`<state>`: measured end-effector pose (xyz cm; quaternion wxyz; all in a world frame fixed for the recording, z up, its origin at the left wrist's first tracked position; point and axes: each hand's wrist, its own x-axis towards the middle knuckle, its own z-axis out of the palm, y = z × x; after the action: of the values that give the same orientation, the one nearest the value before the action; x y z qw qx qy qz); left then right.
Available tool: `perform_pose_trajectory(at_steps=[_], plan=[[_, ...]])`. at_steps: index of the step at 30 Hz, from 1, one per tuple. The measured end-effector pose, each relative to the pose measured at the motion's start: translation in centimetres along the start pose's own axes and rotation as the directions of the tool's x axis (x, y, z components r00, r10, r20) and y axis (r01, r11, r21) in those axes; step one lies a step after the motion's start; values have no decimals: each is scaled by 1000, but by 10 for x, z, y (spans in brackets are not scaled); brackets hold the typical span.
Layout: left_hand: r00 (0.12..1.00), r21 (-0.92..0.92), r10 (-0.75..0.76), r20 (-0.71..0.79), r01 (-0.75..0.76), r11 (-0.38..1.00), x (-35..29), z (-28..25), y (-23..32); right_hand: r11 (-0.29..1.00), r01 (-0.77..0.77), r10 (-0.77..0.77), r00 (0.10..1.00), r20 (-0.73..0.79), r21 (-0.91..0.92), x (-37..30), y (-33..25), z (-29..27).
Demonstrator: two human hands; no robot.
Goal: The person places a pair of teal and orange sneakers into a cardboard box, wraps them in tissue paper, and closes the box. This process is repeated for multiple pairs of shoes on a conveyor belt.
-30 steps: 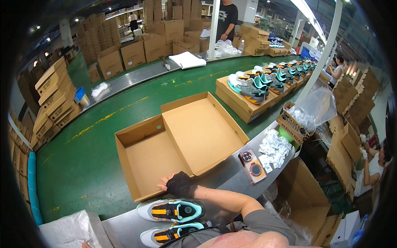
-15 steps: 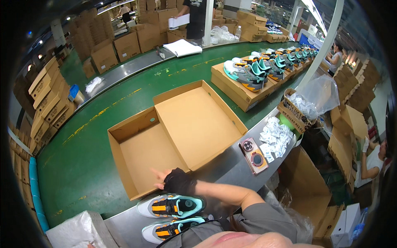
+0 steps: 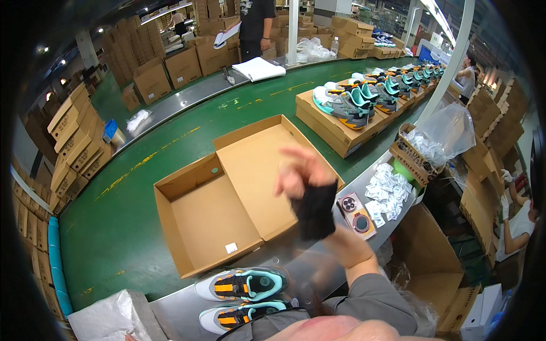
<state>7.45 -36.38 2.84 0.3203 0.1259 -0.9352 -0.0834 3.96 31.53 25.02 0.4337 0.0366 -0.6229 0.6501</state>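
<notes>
My right hand point(image 3: 307, 190), in a black fingerless glove, is raised above the lid side of an open brown shoebox point(image 3: 187, 224). Its index finger stretches out, slightly blurred, and I see nothing held in it. One small white sachet point(image 3: 231, 248) lies on the box floor near the front wall. Just in front of the box, a grey sneaker point(image 3: 242, 284) with orange and mint trim rests beside its mate point(image 3: 236, 315) on the metal bench. Of my left hand only a sliver of skin point(image 3: 130, 337) shows at the lower edge, by a white wrapped stack point(image 3: 114, 315); its fingers are hidden.
White sachets point(image 3: 387, 190) are heaped on the bench at right, beside a phone point(image 3: 357, 216) and a carton of more sachets point(image 3: 418, 150). Shoes on boxes point(image 3: 324, 122) line the green conveyor belt point(image 3: 136, 193). Stacked shoeboxes point(image 3: 79, 136) stand left; co-workers are farther off.
My right hand has moved up and right, from the box's front corner to above the lid. A white sachet now shows in the box where the hand was.
</notes>
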Motion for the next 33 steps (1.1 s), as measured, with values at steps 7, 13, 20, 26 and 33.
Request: perform_pose_trajectory(at_steps=[7,13,20,26,33], plan=[[980,118,-180,86,170,978,-12,-18,18,757,652,-652,758,3,44,-68,8,-4],[985,-36,162,-52,-164,986,-10,2,-28,856,515,-504,850,-152,42,-82,27,-8],[996,400,13,91,-48,915,-13,-13,-18,857,506,-484,856,-181,99,-78,23,-26],[977,33,-63,-205,72,997,44,-61,44,877,452,-433,890,-142,162,-82,21,-32],[880,-405,21,-475,-239,882,126,-123,168,913,349,-352,936,-26,212,-81,18,-31]])
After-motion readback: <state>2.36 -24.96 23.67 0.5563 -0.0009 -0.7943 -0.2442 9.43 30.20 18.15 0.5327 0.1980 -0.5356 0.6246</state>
